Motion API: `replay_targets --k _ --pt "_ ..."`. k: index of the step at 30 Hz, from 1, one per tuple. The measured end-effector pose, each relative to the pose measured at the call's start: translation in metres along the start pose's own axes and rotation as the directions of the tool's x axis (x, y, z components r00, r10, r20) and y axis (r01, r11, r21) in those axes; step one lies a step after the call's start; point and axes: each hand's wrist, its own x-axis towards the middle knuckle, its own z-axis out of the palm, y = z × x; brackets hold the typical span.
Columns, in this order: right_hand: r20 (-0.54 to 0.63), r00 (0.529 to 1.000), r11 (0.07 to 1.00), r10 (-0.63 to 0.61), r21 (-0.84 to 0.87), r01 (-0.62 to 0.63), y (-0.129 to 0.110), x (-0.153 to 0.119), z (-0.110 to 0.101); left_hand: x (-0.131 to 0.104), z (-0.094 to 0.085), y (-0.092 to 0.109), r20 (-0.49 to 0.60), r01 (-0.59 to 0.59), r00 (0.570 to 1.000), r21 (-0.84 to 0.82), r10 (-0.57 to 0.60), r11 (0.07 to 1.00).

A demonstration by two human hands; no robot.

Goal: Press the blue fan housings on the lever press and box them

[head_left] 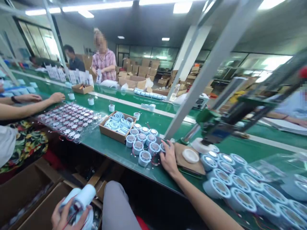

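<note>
Holds a pale-blue plastic item with rounded cylindrical ends and red wires (86, 194) in the curled fingers of the left hand (64, 214), low beside the grey-trousered knee (117, 195), near open brown cardboard boxes (35, 204) and off the green table (107, 150). Reaches over the table with the right hand (169, 158), fingers parted, to a pale-blue round housing (162, 148), partly hidden; cannot tell whether gripped or merely touched. Has just left of that hand a cluster of upright pale-blue housings with grey centres (145, 157), and past these a shallow brown cardboard tray (111, 132) heaped with pale-blue plastic rings (117, 124). Has just to the right a flat brown board (180, 153) bearing a white round disc (190, 156), next to a green-and-dark metal press (216, 127), then a larger group of pale-blue round housings (241, 198).
</note>
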Motion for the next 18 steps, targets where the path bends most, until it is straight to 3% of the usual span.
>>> replay_targets --k 3,5,8,10,12,14,18 --pt "-0.02 1.0 0.991 0.018 0.13 -0.015 -0.007 0.003 0.004 -0.01 -0.016 0.091 0.16 -0.169 0.968 -0.154 0.194 0.973" --pt "-0.032 0.999 0.977 0.032 0.21 -0.024 -0.007 0.005 0.0 -0.025 -0.02 0.167 0.375 -0.254 0.863 -0.254 0.337 0.933" --pt "-0.071 0.995 0.946 0.063 0.323 -0.036 -0.008 0.006 -0.015 -0.045 -0.013 0.271 0.591 -0.438 0.637 -0.251 0.495 0.863" --pt "-0.109 0.99 0.919 0.088 0.392 -0.039 -0.01 0.002 -0.03 -0.052 -0.001 0.318 0.644 -0.527 0.575 -0.182 0.506 0.83" --pt "-0.146 0.983 0.893 0.11 0.449 -0.034 -0.013 -0.01 -0.047 -0.054 0.015 0.345 0.662 -0.586 0.557 -0.114 0.501 0.802" --pt "-0.172 0.977 0.868 0.128 0.496 -0.026 -0.016 -0.031 -0.06 -0.052 0.03 0.358 0.666 -0.631 0.552 -0.061 0.503 0.774" --pt "-0.138 0.984 0.884 0.116 0.465 -0.039 -0.018 -0.073 -0.064 -0.053 0.053 0.365 0.547 -0.694 0.621 0.051 0.562 0.718"
